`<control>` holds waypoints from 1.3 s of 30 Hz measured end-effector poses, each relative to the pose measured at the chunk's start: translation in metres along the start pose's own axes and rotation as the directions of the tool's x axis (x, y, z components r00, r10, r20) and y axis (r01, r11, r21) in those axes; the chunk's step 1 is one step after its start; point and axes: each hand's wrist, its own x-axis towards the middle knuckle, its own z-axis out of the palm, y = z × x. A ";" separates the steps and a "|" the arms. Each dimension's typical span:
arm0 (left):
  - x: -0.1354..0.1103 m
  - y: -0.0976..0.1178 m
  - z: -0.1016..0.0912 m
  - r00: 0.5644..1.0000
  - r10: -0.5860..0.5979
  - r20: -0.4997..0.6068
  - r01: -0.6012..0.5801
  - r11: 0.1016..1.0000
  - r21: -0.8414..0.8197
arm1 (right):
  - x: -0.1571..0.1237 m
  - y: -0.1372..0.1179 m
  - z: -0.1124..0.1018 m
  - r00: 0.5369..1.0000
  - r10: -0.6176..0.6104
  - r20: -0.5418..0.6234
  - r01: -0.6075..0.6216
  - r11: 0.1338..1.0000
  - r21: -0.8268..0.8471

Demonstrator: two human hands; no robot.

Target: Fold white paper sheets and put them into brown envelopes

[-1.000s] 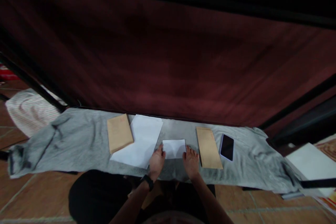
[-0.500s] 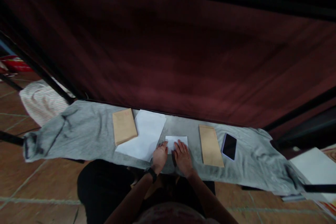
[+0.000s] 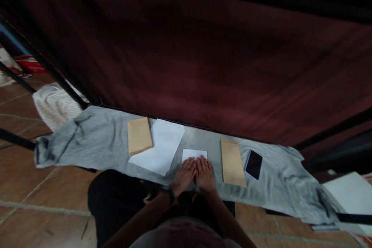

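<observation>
A small folded white paper [image 3: 193, 154] lies on a grey cloth [image 3: 95, 143] spread over the floor. My left hand [image 3: 184, 176] and my right hand [image 3: 205, 174] lie side by side, flat, with fingers stretched out on the paper's near part, covering most of it. A black watch sits on my left wrist. Left of my hands lies a larger white sheet [image 3: 159, 146] with a brown envelope [image 3: 140, 135] partly on top of it. A second brown envelope [image 3: 232, 161] lies just right of my right hand.
A black phone [image 3: 254, 164] lies face up right of the second envelope. A dark red curtain [image 3: 203, 58] hangs behind the cloth. A striped white fabric [image 3: 55, 104] lies at the far left, and a white board [image 3: 351, 195] at the right. Tiled floor surrounds the cloth.
My hands have moved from the paper's two sides to its middle and now press flat on it together. The visible paper looks smaller. The camera has shifted slightly.
</observation>
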 end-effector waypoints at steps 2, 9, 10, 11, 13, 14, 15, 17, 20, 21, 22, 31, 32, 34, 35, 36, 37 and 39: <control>-0.008 -0.006 0.000 0.997 0.071 0.012 -0.071 0.997 0.020 | -0.003 0.002 -0.001 0.999 -0.029 -0.024 0.029 1.000 -0.002; -0.036 -0.030 -0.006 0.993 0.113 0.021 -0.115 0.991 0.063 | -0.021 0.014 -0.010 0.999 -0.032 -0.023 0.033 0.999 0.013; -0.040 -0.031 -0.006 0.995 0.095 0.021 -0.097 0.993 0.072 | -0.023 0.015 -0.011 1.000 -0.027 -0.017 0.027 1.000 0.017; -0.043 -0.032 -0.005 0.997 0.078 0.024 -0.080 0.993 0.081 | -0.025 0.015 -0.012 1.000 -0.017 -0.013 0.017 1.000 0.020; -0.048 -0.035 -0.006 0.997 0.060 0.038 -0.063 0.993 0.098 | -0.026 0.014 -0.013 1.000 0.005 -0.010 -0.005 1.000 0.025; -0.048 -0.036 -0.006 0.997 0.058 0.045 -0.063 0.993 0.105 | -0.025 0.013 -0.013 1.000 0.010 -0.007 -0.010 1.000 0.025; -0.048 -0.037 -0.007 0.997 0.058 0.048 -0.063 0.992 0.110 | -0.025 0.013 -0.014 1.000 0.013 -0.005 -0.013 1.000 0.025; -0.042 -0.036 -0.008 0.998 0.057 0.034 -0.061 0.991 0.115 | -0.024 0.012 -0.015 1.000 0.013 -0.001 -0.013 1.000 0.023; -0.021 -0.028 -0.008 0.998 0.061 -0.016 -0.059 0.993 0.106 | -0.024 0.012 -0.017 1.000 0.005 -0.004 -0.005 1.000 0.031; -0.013 -0.024 -0.007 0.997 0.065 -0.027 -0.063 0.993 0.098 | -0.025 0.013 -0.017 1.000 0.003 -0.010 -0.003 0.999 0.037; -0.004 -0.019 -0.005 0.997 0.070 -0.032 -0.067 0.994 0.088 | -0.025 0.013 -0.017 1.000 0.002 -0.015 -0.001 0.999 0.044; 0.023 -0.005 0.014 0.998 0.059 -0.002 -0.059 0.998 0.037 | 0.019 0.009 -0.019 0.997 0.017 0.080 -0.028 0.989 0.147; 0.023 -0.006 0.015 0.999 0.052 -0.013 -0.052 0.998 0.026 | 0.027 0.009 -0.018 0.995 -0.015 0.094 0.000 0.988 0.156; 0.024 -0.008 0.015 0.999 0.030 -0.042 -0.030 1.000 0.006 | 0.038 0.009 -0.014 0.992 -0.049 0.114 0.031 0.988 0.153; 0.025 -0.009 0.015 0.998 0.021 -0.054 -0.021 1.000 -0.001 | 0.041 0.010 -0.011 0.992 -0.047 0.120 0.029 0.989 0.142; 0.026 -0.010 0.014 0.998 0.015 -0.061 -0.015 1.000 -0.006 | 0.043 0.011 -0.009 0.992 -0.035 0.124 0.019 0.992 0.127; 0.026 -0.011 0.013 0.998 0.009 -0.064 -0.009 1.000 -0.009 | 0.044 0.013 -0.007 0.992 -0.018 0.126 0.004 0.994 0.113; 0.026 -0.014 0.011 0.997 -0.016 -0.071 0.015 1.000 -0.010 | 0.041 0.018 -0.004 0.992 0.021 0.124 -0.032 0.995 0.089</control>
